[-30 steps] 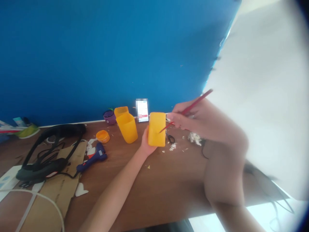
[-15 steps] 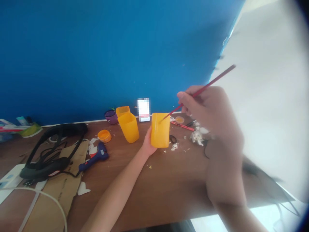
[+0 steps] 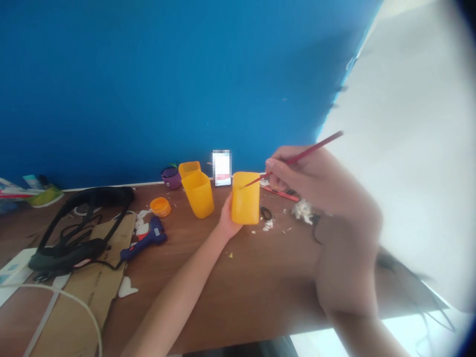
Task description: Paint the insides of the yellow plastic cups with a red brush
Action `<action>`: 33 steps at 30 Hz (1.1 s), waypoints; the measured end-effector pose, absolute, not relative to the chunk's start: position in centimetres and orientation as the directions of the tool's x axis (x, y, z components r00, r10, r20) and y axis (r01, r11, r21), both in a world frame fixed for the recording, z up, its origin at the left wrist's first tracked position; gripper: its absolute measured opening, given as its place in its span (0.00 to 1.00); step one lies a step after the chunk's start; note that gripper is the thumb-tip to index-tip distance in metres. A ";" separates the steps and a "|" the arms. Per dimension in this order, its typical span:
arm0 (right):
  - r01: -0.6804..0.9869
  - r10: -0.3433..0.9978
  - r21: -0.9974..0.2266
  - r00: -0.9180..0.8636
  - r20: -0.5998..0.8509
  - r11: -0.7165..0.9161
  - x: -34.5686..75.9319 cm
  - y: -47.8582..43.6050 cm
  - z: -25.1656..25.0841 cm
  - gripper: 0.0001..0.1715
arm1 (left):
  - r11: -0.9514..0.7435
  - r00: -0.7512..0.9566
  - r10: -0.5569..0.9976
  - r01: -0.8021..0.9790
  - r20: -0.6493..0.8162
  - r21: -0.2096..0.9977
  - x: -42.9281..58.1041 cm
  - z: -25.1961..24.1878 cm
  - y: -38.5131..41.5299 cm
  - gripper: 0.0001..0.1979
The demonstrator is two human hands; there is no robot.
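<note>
My left hand [image 3: 225, 220] grips an orange plastic cup [image 3: 245, 198] from behind, holding it upright just above the brown table [image 3: 260, 277]. My right hand [image 3: 297, 176] pinches a thin red paintbrush [image 3: 297, 158], handle slanting up to the right. The brush tip rests at the cup's upper rim. A second orange cup [image 3: 198, 194] stands to the left, with a third one [image 3: 188, 168] behind it.
A small open pot of orange paint [image 3: 160, 206], a blue glue gun [image 3: 143, 240], cardboard [image 3: 92, 282], white heart cut-outs, black straps [image 3: 80, 223] and a purple pot [image 3: 170, 177] lie left. A phone [image 3: 222, 167] leans on the blue wall. Paper scraps [image 3: 303, 210] lie right.
My right hand rose with the brush, then came back down; the tip went from the cup's side to its rim. The cup turned more upright in my left hand.
</note>
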State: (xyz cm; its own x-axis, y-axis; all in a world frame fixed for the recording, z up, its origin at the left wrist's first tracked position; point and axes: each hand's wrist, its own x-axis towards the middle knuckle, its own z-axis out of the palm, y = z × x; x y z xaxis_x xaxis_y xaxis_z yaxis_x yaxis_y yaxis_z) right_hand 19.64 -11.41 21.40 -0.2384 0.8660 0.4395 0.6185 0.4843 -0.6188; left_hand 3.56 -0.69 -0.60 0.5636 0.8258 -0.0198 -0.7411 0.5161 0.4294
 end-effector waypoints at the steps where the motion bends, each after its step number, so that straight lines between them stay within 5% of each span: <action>1: 0.621 0.874 -0.621 -0.263 0.410 0.478 19.7 -11.4 21.5 0.21 | 0.512 0.561 0.827 -0.742 -0.017 0.433 3.6 -0.5 -0.7 0.26; 9: 0.655 0.897 -0.625 -0.399 0.191 0.424 19.3 -11.6 21.8 0.23 | 0.475 0.537 0.843 -0.749 0.003 0.461 3.8 -0.1 -1.0 0.23; 14: 0.665 0.901 -0.622 -0.398 0.173 0.414 19.4 -12.3 22.2 0.23 | 0.494 0.556 0.831 -0.740 0.000 0.456 3.9 -0.1 -1.0 0.22; 21: 0.650 0.910 -0.641 -0.339 0.237 0.409 19.4 -12.1 22.0 0.24 | 0.516 0.584 0.812 -0.730 0.017 0.448 3.8 0.0 -1.2 0.23; 33: 0.625 0.825 -0.622 -0.064 0.561 0.471 18.6 -11.6 21.1 0.21 | 0.569 0.608 0.793 -0.720 -0.034 0.398 3.6 0.3 -1.4 0.26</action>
State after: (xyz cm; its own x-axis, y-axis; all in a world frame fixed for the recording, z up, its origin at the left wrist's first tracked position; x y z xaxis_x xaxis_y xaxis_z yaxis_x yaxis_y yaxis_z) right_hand 18.59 -11.60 21.13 -0.0641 0.8254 0.5609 0.6248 0.4715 -0.6224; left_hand 3.61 -1.36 0.28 0.6078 0.7934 -0.0344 -0.7198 0.5687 0.3982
